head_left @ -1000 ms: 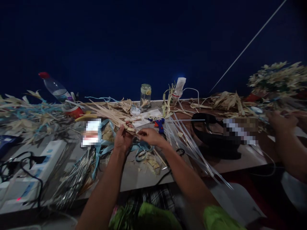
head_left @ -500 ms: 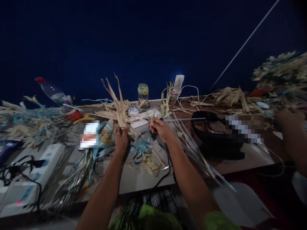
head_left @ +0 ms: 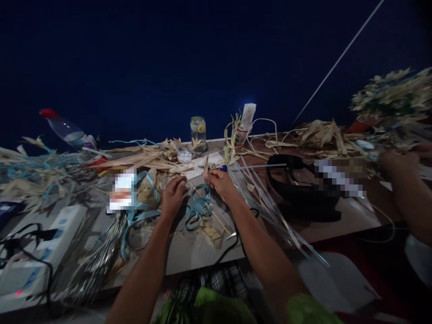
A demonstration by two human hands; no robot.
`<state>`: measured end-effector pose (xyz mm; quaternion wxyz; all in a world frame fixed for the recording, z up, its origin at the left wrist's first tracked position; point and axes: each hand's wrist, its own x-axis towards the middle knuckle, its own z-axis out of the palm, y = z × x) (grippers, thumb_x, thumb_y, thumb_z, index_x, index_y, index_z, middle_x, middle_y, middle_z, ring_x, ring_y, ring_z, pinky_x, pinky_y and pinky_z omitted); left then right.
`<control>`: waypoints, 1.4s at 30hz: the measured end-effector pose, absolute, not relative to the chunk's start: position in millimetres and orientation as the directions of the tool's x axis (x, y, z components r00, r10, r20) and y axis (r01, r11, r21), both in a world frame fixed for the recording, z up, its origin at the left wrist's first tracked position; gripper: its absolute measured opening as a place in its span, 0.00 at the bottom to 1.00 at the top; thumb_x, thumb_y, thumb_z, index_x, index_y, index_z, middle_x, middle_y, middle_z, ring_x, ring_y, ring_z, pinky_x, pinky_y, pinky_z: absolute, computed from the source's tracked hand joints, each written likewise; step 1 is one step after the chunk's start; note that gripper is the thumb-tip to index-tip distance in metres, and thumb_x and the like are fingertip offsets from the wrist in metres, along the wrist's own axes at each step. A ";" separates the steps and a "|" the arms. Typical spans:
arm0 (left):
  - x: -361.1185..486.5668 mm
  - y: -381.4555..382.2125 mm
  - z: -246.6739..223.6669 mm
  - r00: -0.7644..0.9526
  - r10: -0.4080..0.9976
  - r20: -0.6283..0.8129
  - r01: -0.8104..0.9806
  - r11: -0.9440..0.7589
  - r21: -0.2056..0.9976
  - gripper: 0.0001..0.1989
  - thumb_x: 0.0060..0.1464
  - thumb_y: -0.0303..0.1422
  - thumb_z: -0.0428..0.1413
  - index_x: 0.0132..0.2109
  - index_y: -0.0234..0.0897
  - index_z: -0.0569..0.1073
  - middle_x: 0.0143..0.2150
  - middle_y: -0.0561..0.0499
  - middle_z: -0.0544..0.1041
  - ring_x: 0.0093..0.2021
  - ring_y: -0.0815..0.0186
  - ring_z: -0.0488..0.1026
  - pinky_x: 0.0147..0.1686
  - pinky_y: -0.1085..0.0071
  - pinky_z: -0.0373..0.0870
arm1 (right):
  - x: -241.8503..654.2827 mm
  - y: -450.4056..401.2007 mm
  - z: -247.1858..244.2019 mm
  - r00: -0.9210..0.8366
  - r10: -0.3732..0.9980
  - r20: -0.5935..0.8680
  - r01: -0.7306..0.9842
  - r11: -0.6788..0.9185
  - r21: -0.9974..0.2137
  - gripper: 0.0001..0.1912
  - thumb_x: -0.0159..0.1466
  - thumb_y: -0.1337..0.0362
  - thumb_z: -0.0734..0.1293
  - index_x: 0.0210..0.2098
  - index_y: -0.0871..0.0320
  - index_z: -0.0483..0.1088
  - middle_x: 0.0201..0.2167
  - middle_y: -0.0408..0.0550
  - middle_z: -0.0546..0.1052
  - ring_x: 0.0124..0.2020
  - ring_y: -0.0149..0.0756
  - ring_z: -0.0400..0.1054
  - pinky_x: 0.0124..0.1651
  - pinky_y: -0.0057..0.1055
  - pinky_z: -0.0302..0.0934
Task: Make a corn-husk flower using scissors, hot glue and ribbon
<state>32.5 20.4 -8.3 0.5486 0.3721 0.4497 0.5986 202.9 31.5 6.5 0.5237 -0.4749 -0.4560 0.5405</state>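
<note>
My right hand [head_left: 218,182] pinches a small pale husk piece [head_left: 205,167], which points upward near the middle of the table. To its left, my left hand [head_left: 173,192] has its fingers curled together; whatever may be between them is too small to make out. Long dry husks [head_left: 145,158] lie flat behind my left hand. A coiled light-blue ribbon [head_left: 200,207] rests between my forearms, beside a thin stick [head_left: 219,220] and husk scraps [head_left: 209,232].
A glass jar [head_left: 198,134] and a white cup [head_left: 243,134] stand at the back. Clear rods [head_left: 276,216] and a black headband [head_left: 300,193] lie right. A power strip [head_left: 50,243] and wire bundle [head_left: 97,256] sit left. Another person's hand [head_left: 398,164] is far right.
The upright husks at my left hand now lie flat behind it, let go. My left hand has moved right, closer to my right hand. My right hand still holds the husk piece.
</note>
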 end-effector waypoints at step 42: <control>44.9 15.7 -18.8 -0.088 0.996 -0.016 -0.225 -0.004 0.974 0.11 0.47 0.39 0.57 0.27 0.38 0.63 0.16 0.59 0.60 0.14 0.76 0.54 0.13 0.78 0.51 | 190.8 25.1 -0.6 -0.193 0.981 0.008 0.225 0.052 -0.973 0.09 0.53 0.63 0.63 0.19 0.59 0.63 0.13 0.37 0.63 0.16 0.23 0.54 0.21 0.23 0.48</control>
